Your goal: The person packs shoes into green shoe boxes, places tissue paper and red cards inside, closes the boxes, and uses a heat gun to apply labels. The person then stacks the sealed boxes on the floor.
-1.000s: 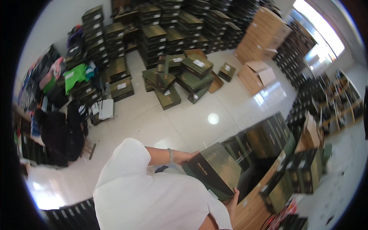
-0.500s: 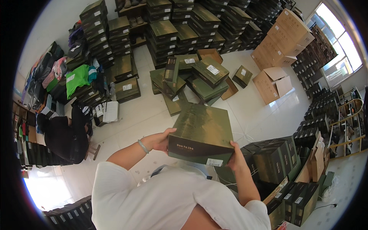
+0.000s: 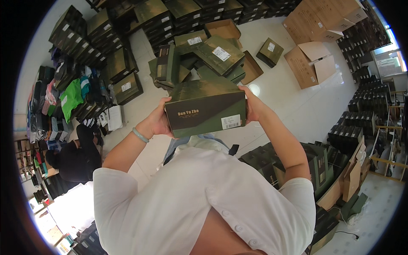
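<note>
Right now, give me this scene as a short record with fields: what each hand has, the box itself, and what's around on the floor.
left hand: grips the left end of the green box
right hand: grips the right end of the same box
box: dark green shoebox, closed, held up level in front of the chest, white label on the near face
wrist: pale bangle on the left wrist
floor ahead: loose pile of green boxes, open cardboard carton
left side: another person in dark clothes, crouched by stacked boxes
</note>
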A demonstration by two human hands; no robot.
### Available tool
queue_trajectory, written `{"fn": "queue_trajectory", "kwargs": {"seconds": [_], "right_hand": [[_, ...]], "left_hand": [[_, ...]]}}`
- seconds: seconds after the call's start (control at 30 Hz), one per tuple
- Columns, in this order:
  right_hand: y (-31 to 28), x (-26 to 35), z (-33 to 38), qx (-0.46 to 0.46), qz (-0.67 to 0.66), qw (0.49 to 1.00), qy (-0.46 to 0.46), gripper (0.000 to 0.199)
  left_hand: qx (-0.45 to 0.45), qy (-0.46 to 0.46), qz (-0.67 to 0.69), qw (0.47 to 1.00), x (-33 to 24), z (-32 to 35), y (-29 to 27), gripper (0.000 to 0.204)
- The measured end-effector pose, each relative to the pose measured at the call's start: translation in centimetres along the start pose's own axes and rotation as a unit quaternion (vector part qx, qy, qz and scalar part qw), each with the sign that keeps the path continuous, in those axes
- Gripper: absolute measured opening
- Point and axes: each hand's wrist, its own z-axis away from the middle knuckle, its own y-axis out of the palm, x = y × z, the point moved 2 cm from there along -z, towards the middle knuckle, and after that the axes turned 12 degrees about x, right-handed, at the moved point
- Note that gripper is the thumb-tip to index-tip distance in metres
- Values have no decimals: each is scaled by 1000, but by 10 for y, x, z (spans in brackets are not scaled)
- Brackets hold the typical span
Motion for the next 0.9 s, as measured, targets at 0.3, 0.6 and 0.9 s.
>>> {"fn": "queue_trajectory", "kwargs": {"seconds": [0.3, 0.6, 0.9], "right_hand": [[-73, 145, -49, 44, -17, 997, 59, 78], [-179, 246, -110, 83, -14, 996, -38, 77], [-267, 341, -147, 66, -29, 991, -114, 69]], "left_hand": [[17, 6, 84, 996, -121, -91, 4, 86], [-28, 78, 20, 996, -225, -192, 4, 88], [-137, 169, 23, 976, -282, -297, 25, 81]]}}
